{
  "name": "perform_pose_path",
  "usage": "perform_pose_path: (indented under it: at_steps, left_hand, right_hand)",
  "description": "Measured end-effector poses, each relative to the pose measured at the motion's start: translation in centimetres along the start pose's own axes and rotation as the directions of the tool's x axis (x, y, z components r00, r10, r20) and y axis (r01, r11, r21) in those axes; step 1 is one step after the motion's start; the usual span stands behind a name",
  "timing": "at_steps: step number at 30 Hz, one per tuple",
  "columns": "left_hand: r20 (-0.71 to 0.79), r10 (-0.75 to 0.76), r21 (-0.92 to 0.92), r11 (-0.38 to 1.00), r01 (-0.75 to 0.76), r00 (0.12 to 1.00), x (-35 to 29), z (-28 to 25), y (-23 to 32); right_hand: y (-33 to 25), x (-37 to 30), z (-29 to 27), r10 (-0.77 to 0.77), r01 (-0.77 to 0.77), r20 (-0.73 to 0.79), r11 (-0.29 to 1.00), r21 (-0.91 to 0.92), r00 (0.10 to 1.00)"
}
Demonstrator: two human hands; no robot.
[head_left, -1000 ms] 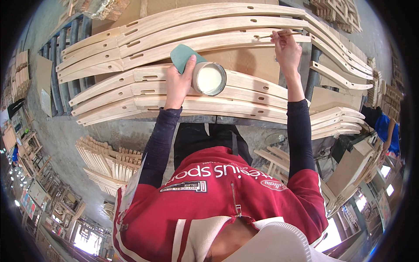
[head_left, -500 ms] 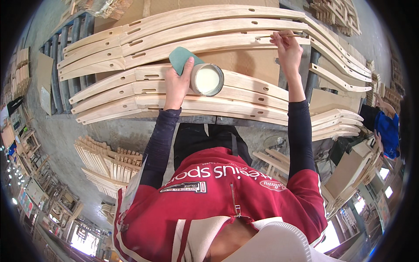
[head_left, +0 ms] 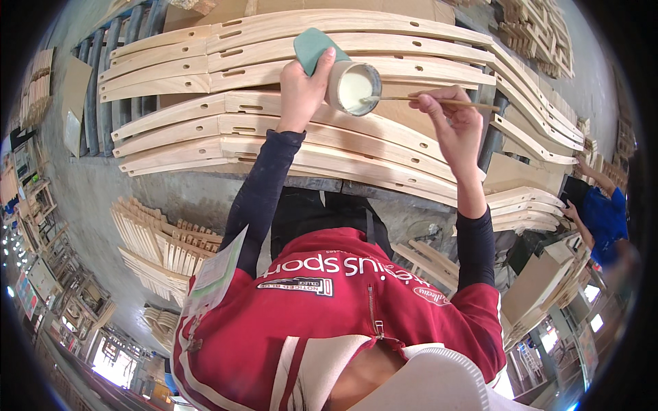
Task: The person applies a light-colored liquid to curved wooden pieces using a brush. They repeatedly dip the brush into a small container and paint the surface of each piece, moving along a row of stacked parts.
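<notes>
Obstacle right of cup (head_left: 334, 89): stick (head_left: 396, 98)

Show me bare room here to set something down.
The cardboard at right is bare between the lone curved strip and the stacked strips nearer you. It's crowded beneath the cup, where long wooden strips lie side by side.

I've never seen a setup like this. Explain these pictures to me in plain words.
There is no machine here: a person works with two bare hands. The view comes from a wide fisheye camera worn on the head, looking down, so straight edges bend near the rim. Curved, slotted wooden pieces lie in rows on brown sheets. The left hand holds a cup of white liquid and a flat green piece. The right hand holds a thin stick, its far end at the cup's mouth.
</notes>
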State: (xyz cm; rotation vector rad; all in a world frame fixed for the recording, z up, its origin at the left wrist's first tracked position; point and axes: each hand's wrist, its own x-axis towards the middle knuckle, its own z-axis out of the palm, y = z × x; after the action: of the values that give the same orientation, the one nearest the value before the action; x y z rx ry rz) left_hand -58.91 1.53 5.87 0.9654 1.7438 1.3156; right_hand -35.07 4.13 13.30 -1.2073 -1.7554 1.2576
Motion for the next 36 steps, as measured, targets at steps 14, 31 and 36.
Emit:
perform_pose_path:
  at_steps: [14, 31, 36]
  left_hand:
    - [0.009, -0.002, -0.077, 0.997, 0.003, 1.0, 0.8, 0.4, 0.9]
    - [0.053, -0.058, -0.038, 0.997, 0.06, 0.997, -0.5, -0.3, -0.5]
    - [0.035, -0.071, -0.011, 0.997, 0.071, 0.997, -1.3, -1.2, -0.5]
  right_hand:
    - [0.6, 1.1, 1.2, 0.331, -0.315, 0.065, 0.792, 0.523, 0.941]
    - [5.5, 7.2, -4.1, 0.251, -0.183, -0.361, 0.96, 0.212, 0.898]
    - [11.8, 9.7, -5.7, 0.133, -0.16, -0.399, 0.986, -0.035, 0.907]
